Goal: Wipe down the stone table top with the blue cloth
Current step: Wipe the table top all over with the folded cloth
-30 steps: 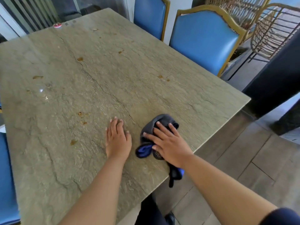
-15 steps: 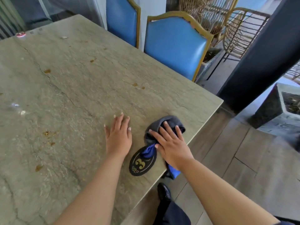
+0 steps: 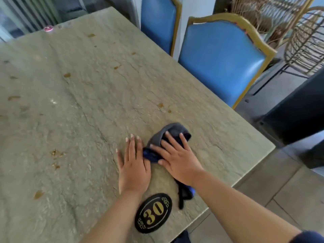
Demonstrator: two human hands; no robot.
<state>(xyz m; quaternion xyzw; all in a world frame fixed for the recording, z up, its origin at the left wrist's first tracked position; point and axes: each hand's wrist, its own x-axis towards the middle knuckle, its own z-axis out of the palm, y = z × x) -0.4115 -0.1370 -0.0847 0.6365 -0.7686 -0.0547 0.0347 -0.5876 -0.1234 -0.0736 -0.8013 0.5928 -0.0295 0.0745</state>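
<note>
The grey-green stone table top fills most of the view and carries several brown stains. A crumpled blue and grey cloth lies near the table's right front corner. My right hand presses flat on the cloth with straight, spread fingers. Beside it, my left hand rests flat on the bare stone, its edge touching the cloth's blue fold. A tail of the cloth trails under my right wrist toward the table edge.
A black oval plaque with a gold "30" sits on the table near the front edge. Two blue chairs stand along the right side. A small red cap lies at the far corner. A dark pillar stands to the right.
My right hand has pushed the cloth away from the front edge, uncovering the whole "30" plaque. My left hand has stayed flat beside it. The view has shifted.
</note>
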